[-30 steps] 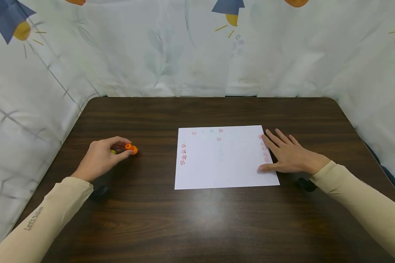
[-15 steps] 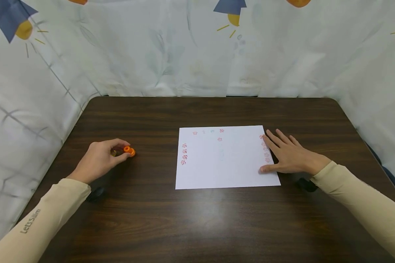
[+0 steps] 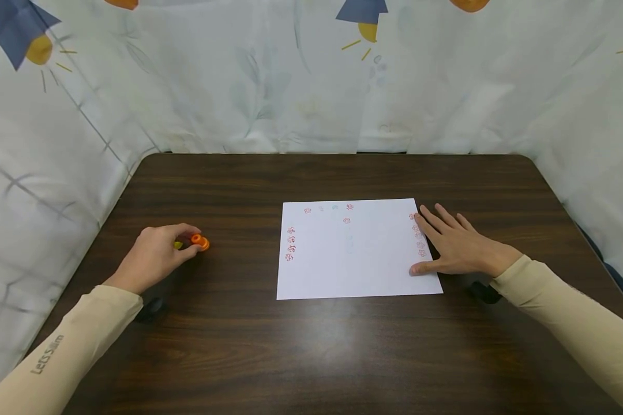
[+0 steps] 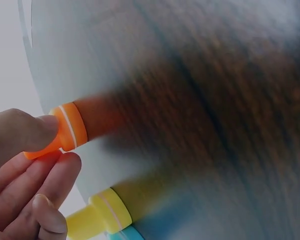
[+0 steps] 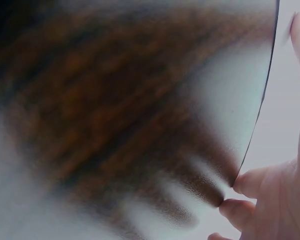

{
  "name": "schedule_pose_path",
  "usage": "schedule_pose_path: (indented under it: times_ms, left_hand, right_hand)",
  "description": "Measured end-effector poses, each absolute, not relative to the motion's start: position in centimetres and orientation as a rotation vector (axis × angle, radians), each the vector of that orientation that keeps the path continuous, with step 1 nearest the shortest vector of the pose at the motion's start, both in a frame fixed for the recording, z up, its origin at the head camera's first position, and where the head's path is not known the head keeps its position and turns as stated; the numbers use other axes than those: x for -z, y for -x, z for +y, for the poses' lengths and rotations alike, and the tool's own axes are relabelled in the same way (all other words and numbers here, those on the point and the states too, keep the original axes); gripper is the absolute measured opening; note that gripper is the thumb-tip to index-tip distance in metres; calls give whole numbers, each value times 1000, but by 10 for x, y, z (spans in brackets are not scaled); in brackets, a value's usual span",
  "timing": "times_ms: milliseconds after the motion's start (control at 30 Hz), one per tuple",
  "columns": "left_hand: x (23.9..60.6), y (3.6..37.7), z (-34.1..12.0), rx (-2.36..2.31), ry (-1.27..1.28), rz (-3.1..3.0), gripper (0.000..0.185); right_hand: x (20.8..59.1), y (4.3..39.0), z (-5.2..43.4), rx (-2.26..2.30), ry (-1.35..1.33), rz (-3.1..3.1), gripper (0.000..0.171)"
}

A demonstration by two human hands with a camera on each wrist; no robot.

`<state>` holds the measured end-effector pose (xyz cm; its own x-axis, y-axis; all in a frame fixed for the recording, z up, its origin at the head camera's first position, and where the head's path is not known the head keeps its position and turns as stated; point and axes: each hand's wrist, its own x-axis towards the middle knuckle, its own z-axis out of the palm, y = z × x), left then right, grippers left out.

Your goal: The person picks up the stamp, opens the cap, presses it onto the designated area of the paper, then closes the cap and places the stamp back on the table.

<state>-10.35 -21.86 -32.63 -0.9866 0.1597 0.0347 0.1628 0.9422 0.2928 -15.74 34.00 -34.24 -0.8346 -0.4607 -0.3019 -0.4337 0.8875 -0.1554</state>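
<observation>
My left hand rests on the dark wooden table at the left and pinches a small orange stamp between thumb and fingers. In the left wrist view the orange stamp sits at my fingertips, with a yellow stamp just below it. A white sheet of paper lies in the middle of the table, with red stamp marks along its left, top and right edges. My right hand lies flat with straight fingers on the sheet's right edge.
A white cloth with printed blue and orange shapes walls the table on the back and both sides. The table's back edge runs just under the cloth.
My left hand has drawn the orange stamp slightly left and toward me on the table. The right hand and the paper have stayed in place.
</observation>
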Motion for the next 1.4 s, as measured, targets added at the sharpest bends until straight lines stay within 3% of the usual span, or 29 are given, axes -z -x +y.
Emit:
schedule_pose_path:
  times_ms: [933, 1400]
  left_hand:
    - [318, 101, -225, 499, 270, -3084, 37]
    - [296, 97, -236, 544, 307, -2839, 27]
  right_hand:
    - [339, 157, 342, 131, 661, 2725, 123]
    - [342, 156, 341, 144, 683, 2741, 122]
